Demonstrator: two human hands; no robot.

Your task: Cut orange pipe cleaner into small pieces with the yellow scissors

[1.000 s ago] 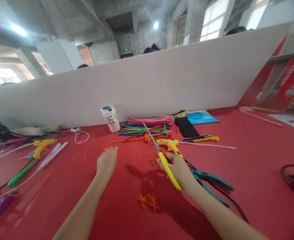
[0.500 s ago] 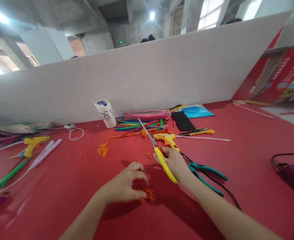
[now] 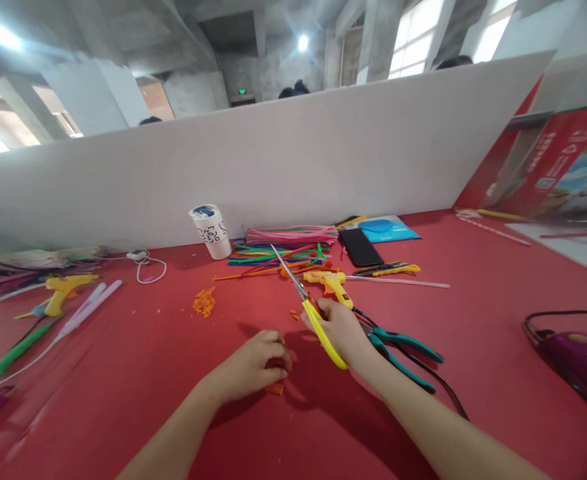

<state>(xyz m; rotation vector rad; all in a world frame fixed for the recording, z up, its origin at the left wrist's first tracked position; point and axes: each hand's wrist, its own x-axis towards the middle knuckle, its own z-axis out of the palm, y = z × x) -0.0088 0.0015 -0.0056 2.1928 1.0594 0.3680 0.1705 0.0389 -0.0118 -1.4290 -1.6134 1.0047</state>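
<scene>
My right hand (image 3: pixel 340 327) holds scissors (image 3: pixel 318 327) with yellow handles, their narrow blades pointing up and left. Low at the centre, my left hand (image 3: pixel 256 363) curls its fingers together over short cut orange chenille stem pieces (image 3: pixel 274 388). Part of these pieces shows below the thumb; the rest is hidden by the hand. Farther back on the left lies a small heap of orange clippings (image 3: pixel 204 302). A few loose orange bits (image 3: pixel 294 315) rest left of the scissor handles.
Bundled coloured chenille stems (image 3: pixel 293 235) lie by the white partition (image 3: pixel 273 167), beside a white cup (image 3: pixel 212 232). A yellow glue gun (image 3: pixel 328 283), black phone (image 3: pixel 360 247), utility knife (image 3: pixel 388 269) and teal-handled pliers (image 3: pixel 408 353) sit around my right hand. Another glue gun (image 3: pixel 63 292) is far left.
My left hand's fingers have closed over the orange pieces, and the hand and pieces have moved slightly left. The scissors stay in my right hand. The view has shifted a little.
</scene>
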